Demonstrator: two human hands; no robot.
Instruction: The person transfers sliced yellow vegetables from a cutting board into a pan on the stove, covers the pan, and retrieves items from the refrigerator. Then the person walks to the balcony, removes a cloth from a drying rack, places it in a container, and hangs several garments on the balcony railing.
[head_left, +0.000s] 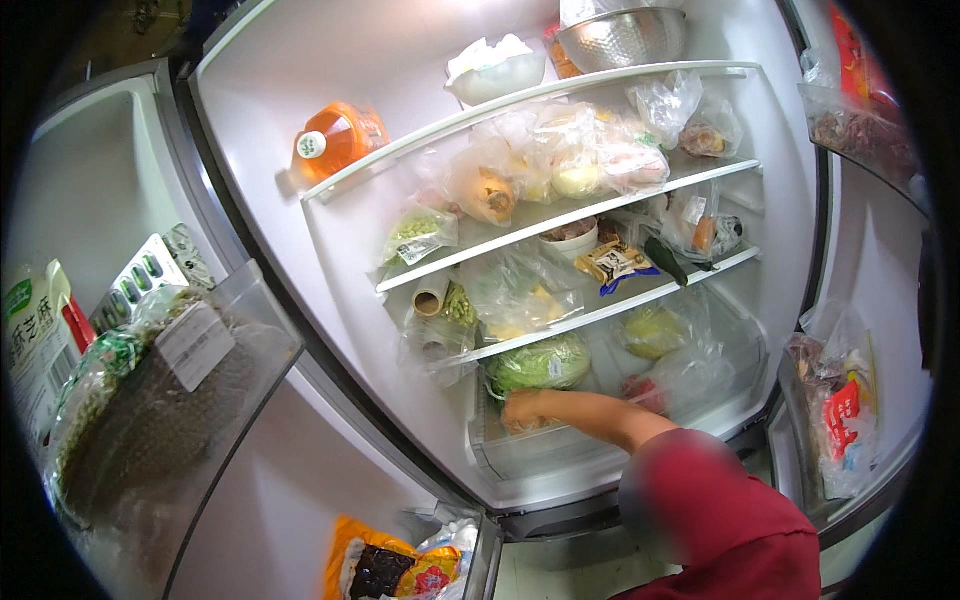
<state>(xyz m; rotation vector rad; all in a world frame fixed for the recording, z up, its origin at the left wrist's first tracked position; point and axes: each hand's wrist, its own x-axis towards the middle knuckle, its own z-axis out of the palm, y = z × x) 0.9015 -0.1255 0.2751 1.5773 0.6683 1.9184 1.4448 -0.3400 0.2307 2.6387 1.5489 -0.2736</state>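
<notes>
My right hand (523, 409), at the end of a bare forearm in a short red sleeve, reaches into the clear drawer (551, 456) at the bottom of an open refrigerator. The fingers point down beside the lower left side of a green cabbage (541, 364) in clear wrap. They are partly hidden, and whether they grip anything cannot be told. Right of the cabbage lie a yellow-green round item (654, 332) in a plastic bag and a reddish item (643, 393) beside another clear bag. My left hand is out of view.
Shelves above hold bagged produce (574, 161), a cardboard tube (430, 294), a dark green cucumber-like vegetable (665, 261), an orange drink bottle (341, 141), a white bowl (499, 73) and a hammered metal bowl (626, 39). Open doors with packed bins (247, 322) flank both sides.
</notes>
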